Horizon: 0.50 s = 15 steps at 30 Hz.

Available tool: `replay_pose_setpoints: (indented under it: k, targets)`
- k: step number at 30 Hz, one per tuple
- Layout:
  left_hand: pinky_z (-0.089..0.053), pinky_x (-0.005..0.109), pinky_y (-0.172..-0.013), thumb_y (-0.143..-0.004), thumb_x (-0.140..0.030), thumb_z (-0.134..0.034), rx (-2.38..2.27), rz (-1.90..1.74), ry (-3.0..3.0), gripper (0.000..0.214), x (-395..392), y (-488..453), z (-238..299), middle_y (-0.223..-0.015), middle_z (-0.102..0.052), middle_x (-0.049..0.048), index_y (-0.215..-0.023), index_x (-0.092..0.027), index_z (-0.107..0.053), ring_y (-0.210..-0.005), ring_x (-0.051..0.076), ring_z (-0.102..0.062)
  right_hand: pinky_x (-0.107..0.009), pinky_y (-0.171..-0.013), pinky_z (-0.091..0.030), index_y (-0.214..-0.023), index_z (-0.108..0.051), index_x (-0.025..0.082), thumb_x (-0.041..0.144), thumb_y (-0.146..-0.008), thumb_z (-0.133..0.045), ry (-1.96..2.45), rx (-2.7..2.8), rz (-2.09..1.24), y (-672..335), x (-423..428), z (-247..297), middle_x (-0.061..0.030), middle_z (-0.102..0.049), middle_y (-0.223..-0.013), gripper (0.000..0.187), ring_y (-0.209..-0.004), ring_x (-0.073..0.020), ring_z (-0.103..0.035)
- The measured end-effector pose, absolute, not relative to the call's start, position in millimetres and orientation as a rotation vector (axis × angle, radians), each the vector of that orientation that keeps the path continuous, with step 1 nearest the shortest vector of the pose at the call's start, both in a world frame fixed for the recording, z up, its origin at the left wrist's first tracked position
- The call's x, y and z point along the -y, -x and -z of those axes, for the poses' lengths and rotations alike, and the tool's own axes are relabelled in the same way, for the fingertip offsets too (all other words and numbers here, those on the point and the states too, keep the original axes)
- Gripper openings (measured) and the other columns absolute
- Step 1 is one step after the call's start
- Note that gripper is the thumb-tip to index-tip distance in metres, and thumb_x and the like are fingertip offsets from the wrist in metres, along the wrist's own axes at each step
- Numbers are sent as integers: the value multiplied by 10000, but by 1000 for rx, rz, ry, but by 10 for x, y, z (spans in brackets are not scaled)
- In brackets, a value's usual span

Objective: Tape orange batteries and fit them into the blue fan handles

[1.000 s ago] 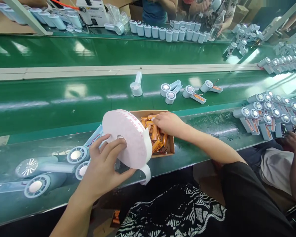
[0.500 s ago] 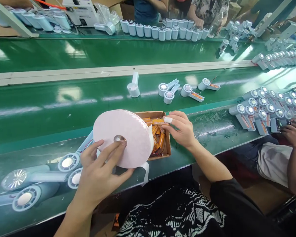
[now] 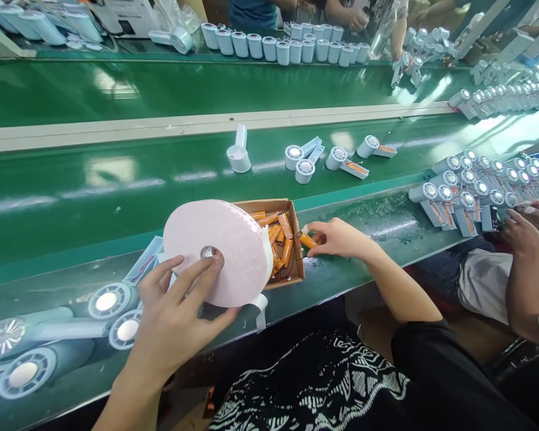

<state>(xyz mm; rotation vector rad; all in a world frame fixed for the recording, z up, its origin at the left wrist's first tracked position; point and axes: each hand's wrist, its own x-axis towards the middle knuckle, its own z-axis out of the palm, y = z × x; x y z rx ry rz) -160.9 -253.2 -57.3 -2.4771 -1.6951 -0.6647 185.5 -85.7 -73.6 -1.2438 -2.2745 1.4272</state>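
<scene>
A large roll of pale pink-white tape [image 3: 233, 257] stands tilted on the bench edge, a loose white strip hanging from its lower right. My left hand [image 3: 175, 317] grips it, fingers at the core hole and thumb under the rim. Behind the roll is a cardboard box [image 3: 299, 263] full of orange-wrapped batteries [image 3: 281, 236]; the roll hides its left part. Just right of the box, my right hand [image 3: 336, 238] pinches one orange battery [image 3: 307, 240] between thumb and fingers. White wrapping covers one fingertip.
Light-blue fan housings [image 3: 108, 302] lie left of my left hand. Several more sit on the green belt [image 3: 161, 173] ahead. At right, a cluster of housings [image 3: 467, 185] stands by a co-worker's hands [image 3: 523, 233]. White cups [image 3: 269, 48] line the far shelf.
My right hand has moved from above the box to its right side, bringing a battery with it. My left hand stays on the tape roll. A co-worker's hand now reaches the far housings.
</scene>
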Motion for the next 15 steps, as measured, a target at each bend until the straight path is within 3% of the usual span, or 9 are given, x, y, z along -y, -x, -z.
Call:
replay_pose_setpoints:
  k: [3, 8, 12, 15]
  targets:
    - [-504, 668, -1061, -864, -320, -810, 1684, 657, 2476, 907, 2511, 1577, 553, -1323, -702, 141, -1656, -312, -367, -1392, 503, -489, -287, -716, -552, -950, -782, 203, 322, -825, -829, 1098, 2200, -1328, -1849, 849, 681, 12, -749, -789, 179, -723, -157, -701]
    - [-483, 625, -1098, -854, -323, -815, 1621, 662, 2459, 828, 2491, 1553, 526, -1321, -726, 111, -1607, -301, -471, -1374, 460, -520, -339, -786, -607, -1116, -816, 248, 405, -856, -834, 889, 1824, -1343, -1778, 954, 576, -34, -754, -1013, 304, -849, -173, -704]
    - [-484, 588, -1097, -870, -338, -811, 1573, 659, 2454, 836, 2459, 1550, 495, -1340, -734, 81, -1628, -318, -461, -1302, 412, -587, -332, -823, -586, -1294, -763, 249, 416, -936, -766, 921, 1917, -1336, -1672, 1157, 343, -3, -749, -900, 395, -826, -168, -688]
    - [-484, 589, -1092, -890, -335, -798, 1569, 642, 2460, 870, 2456, 1532, 489, -1380, -721, 83, -1666, -324, -406, -1241, 390, -629, -271, -699, -499, -1214, -752, 217, 408, -1047, -606, 944, 2096, -1288, -1589, 1293, 264, 32, -664, -737, 292, -692, -130, -587]
